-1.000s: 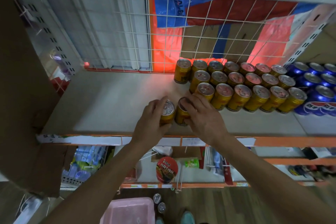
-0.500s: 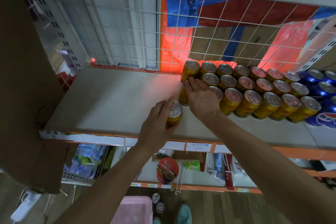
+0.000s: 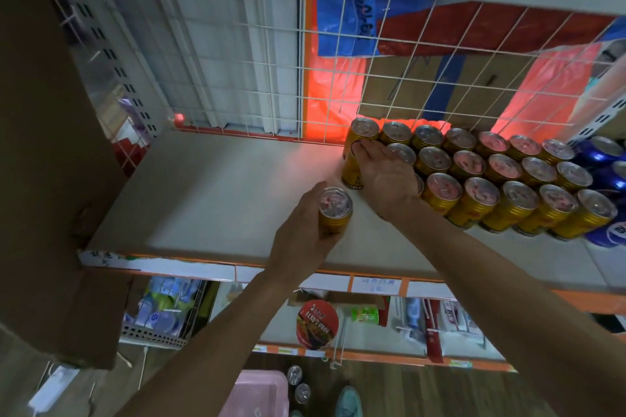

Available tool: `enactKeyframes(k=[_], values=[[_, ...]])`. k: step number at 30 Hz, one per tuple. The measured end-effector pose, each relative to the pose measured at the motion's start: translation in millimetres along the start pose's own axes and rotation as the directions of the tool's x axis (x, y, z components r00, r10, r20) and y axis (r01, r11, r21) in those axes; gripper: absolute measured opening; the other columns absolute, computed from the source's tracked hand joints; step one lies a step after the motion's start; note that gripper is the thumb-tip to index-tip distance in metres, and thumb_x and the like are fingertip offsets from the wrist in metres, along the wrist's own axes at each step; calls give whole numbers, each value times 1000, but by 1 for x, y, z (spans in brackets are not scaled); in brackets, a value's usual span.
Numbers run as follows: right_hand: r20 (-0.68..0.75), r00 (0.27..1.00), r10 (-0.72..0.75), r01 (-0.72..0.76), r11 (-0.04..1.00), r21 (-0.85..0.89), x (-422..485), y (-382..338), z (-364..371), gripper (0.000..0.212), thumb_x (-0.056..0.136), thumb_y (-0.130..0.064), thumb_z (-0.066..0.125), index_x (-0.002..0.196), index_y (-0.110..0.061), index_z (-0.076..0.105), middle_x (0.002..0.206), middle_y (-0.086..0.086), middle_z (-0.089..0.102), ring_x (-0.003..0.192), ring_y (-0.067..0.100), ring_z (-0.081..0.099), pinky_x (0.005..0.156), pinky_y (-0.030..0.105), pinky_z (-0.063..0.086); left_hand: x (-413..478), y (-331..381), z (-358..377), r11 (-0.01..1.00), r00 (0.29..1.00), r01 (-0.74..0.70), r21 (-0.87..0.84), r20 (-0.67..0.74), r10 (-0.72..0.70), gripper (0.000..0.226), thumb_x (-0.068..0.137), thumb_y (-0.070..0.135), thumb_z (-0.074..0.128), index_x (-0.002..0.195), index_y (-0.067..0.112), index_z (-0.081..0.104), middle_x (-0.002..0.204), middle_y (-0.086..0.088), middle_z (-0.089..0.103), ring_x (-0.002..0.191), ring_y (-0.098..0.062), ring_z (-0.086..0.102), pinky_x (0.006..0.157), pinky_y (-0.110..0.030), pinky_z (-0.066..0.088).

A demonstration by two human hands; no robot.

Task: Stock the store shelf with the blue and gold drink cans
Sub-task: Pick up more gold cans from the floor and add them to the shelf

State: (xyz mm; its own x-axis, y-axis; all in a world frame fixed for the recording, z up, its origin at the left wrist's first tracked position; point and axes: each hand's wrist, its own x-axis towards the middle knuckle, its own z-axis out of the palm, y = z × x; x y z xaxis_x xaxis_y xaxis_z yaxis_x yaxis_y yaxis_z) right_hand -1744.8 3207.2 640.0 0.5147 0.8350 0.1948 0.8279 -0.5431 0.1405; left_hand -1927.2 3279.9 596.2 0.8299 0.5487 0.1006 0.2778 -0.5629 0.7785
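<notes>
Gold drink cans (image 3: 474,193) stand in three rows on the white shelf (image 3: 210,200), toward its back right. Blue cans (image 3: 601,152) stand at the far right beside them. My right hand (image 3: 384,176) grips one gold can (image 3: 351,169) at the left end of the rows, upright on the shelf and touching its neighbours. My left hand (image 3: 305,237) holds another gold can (image 3: 334,215) upright near the shelf's front edge, apart from the rows.
A wire grid (image 3: 338,78) closes the back of the shelf. A tall cardboard box (image 3: 50,152) blocks the left side. Below are a noodle cup (image 3: 316,323) on a lower shelf, a pink basket (image 3: 254,396) and two cans (image 3: 298,382) on the floor.
My right hand has carried its gold can from the front edge back to the left end of the rows. My left hand has kept its can near the front.
</notes>
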Motion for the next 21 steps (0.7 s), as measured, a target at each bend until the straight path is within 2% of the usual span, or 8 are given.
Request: enactKeyframes(k=[2,5,9,12,14,16,19,21], values=[[11,1000,14,-14,997,71,-8,8,-7,58,84,-6,69,139,-10,52,138,11,56,125,32,54,91,43,52,6,3,2,1000,1000,-13,-7,0,13,88,83,30,82,152,29,29,153,8,45,136,-15,47,105,-26,42],[19,999,26,-27,996,81,-21,20,-19,61,88,-22,69,144,-14,47,140,9,55,127,31,52,91,42,51,17,8,8,998,998,-63,-7,4,63,86,82,30,83,151,26,32,152,5,47,135,-18,48,105,-31,45],[-52,999,-2,5,998,56,-47,28,-34,54,87,-25,60,139,-12,52,133,10,58,118,32,58,76,40,54,38,12,25,994,994,-106,-24,9,106,86,81,26,83,150,21,33,151,-1,44,132,-19,48,102,-30,47],[-90,996,26,-24,1000,14,-68,31,-39,37,92,-24,46,127,-15,56,133,6,56,111,31,57,63,41,51,51,13,39,993,993,-115,-25,-30,114,85,78,22,85,147,15,36,143,-7,43,125,-25,50,94,-43,53],[-97,994,45,-42,999,31,-83,34,-37,34,88,-15,58,122,-17,59,130,5,58,114,32,56,71,45,53,56,15,44,993,992,-115,-19,-47,114,83,77,23,85,144,14,38,139,-9,44,122,-29,52,91,-45,53],[-123,990,62,-54,996,71,-99,34,-35,46,83,-11,65,128,-17,59,129,4,59,116,30,53,78,44,54,60,15,48,993,992,-116,-17,-49,115,81,77,24,85,143,14,39,137,-10,44,121,-30,52,91,-44,52],[-130,989,67,-57,995,78,-123,32,-37,57,85,-14,66,140,-14,52,137,6,56,123,32,50,84,41,51,61,13,49,993,993,-118,-2,-27,118,84,77,25,85,145,15,37,138,-11,45,124,-30,51,95,-42,51],[-90,991,95,-86,991,103,-138,30,-36,58,82,-17,70,138,-12,54,137,8,57,125,33,52,90,43,51,61,13,49,992,992,-126,2,-13,126,84,78,25,84,146,16,36,139,-11,46,126,-31,50,97,-45,50]])
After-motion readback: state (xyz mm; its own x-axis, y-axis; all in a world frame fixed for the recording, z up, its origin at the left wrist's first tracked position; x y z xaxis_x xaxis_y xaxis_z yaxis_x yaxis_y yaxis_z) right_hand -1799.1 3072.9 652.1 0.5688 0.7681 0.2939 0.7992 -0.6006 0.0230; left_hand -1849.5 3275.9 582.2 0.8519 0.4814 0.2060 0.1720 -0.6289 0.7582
